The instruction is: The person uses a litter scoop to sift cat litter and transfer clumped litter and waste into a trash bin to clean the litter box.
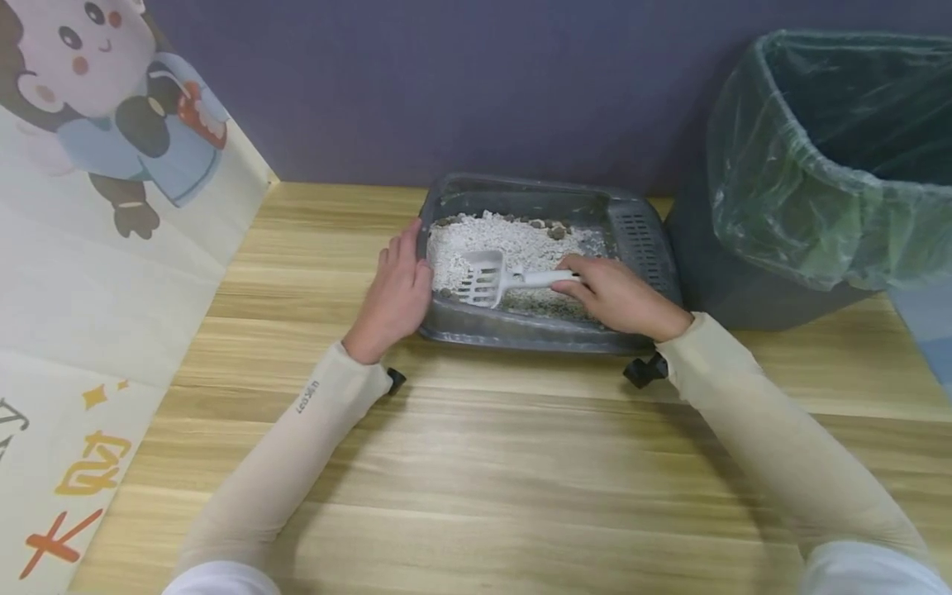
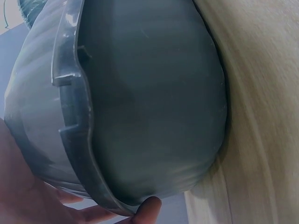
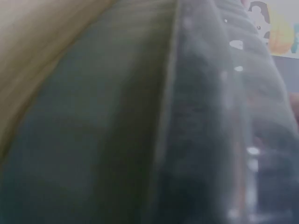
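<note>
Right hand grips the scoop, its blade resting in the litter tray at the bench's far edge. Left hand lies flat, steadying the tray's left wall. Dark clumps remain unscooped; bin liner appears empty.

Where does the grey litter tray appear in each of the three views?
Head: grey litter tray at centre, between left hand and right hand.
Left wrist: its outer wall fills the frame.
Right wrist: its blurred wall and rim fill the frame.
Shared landmark: wooden table.
</note>
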`<state>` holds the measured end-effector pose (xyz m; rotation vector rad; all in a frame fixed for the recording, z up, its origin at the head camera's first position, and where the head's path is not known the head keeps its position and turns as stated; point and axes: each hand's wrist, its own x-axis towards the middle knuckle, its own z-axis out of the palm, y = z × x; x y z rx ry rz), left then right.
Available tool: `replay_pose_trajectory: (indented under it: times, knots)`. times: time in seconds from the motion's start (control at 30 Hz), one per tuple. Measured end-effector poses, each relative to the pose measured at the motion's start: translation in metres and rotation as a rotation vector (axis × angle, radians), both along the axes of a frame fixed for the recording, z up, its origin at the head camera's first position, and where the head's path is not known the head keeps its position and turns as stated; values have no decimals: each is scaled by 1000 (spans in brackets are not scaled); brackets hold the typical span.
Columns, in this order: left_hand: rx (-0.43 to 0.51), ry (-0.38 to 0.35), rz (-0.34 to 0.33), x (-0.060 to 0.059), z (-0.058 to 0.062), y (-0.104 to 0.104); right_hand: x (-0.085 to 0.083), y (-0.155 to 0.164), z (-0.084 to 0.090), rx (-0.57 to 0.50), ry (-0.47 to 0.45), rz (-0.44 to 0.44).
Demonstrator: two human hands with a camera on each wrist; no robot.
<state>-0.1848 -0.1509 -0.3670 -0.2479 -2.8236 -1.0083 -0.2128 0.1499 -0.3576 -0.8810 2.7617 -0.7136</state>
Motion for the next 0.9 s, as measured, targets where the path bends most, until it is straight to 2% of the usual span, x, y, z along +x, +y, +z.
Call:
replay_pose_trajectory:
  times: [0.1, 0.27, 0.5, 0.67, 0.9]
  knots:
    - [1, -3, -3, 0, 0, 1, 4, 8, -1, -38, -4, -35]
    - [3, 1, 6, 0, 0, 1, 9, 16, -6, -111, 57, -91]
    - [2, 7, 3, -1, -2, 2, 13, 22, -8, -221, 132, -220]
    - [3, 3, 7, -1, -3, 1, 13, 23, -8, -275, 177, -245]
    - [6, 12, 8, -1, -2, 1, 12, 25, -11, -336, 226, -235]
